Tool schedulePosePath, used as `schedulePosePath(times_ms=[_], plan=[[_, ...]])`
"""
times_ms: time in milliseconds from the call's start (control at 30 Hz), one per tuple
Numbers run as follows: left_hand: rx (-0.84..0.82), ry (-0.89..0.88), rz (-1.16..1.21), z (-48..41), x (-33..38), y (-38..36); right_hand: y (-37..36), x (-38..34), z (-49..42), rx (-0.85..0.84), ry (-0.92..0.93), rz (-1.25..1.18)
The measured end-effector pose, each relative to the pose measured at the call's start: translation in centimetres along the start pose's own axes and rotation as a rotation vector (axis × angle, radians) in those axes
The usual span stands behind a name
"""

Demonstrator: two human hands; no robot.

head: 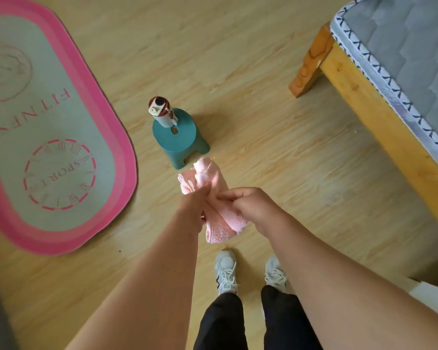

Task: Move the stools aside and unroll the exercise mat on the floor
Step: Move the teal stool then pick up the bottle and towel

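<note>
The exercise mat point(46, 127) lies unrolled flat on the floor at left, with a teal stool point(180, 137) carrying a bottle point(162, 112) just right of it. Nearer, the left hand point(195, 200) and right hand point(248, 203) both grip a pink towel point(218, 215); a bed point(395, 79) stands at right.

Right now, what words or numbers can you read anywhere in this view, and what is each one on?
"FITNESS", upside down and partly cut off, on the exercise mat.
"SPORT" inside the dashed circle on the mat; the marks ringing it are unclear.
The bottle on the teal stool: label unreadable.
</note>
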State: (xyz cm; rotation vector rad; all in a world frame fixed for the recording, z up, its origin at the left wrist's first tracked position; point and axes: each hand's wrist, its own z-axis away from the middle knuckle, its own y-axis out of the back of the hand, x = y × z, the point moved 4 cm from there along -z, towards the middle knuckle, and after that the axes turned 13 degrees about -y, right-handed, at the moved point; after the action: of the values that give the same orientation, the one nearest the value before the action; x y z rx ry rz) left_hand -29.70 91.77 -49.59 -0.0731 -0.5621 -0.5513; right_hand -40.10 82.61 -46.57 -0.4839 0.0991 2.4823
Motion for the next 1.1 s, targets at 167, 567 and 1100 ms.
schedulePosePath(times_ms=[167, 567, 1100], plan=[[0.150, 0.007, 0.139, -2.4, 0.5, 2.8, -2.0, -2.4, -3.1, 0.127, -0.078, 0.000], [0.301, 0.041, 0.664, -8.5, 5.0, 2.3, -2.7, -8.5, -10.7, 0.051, -0.381, 0.111], [0.318, 0.111, 0.583, -19.2, 8.0, 10.9, -6.5, -16.7, -22.4, 0.184, -0.225, 0.274]])
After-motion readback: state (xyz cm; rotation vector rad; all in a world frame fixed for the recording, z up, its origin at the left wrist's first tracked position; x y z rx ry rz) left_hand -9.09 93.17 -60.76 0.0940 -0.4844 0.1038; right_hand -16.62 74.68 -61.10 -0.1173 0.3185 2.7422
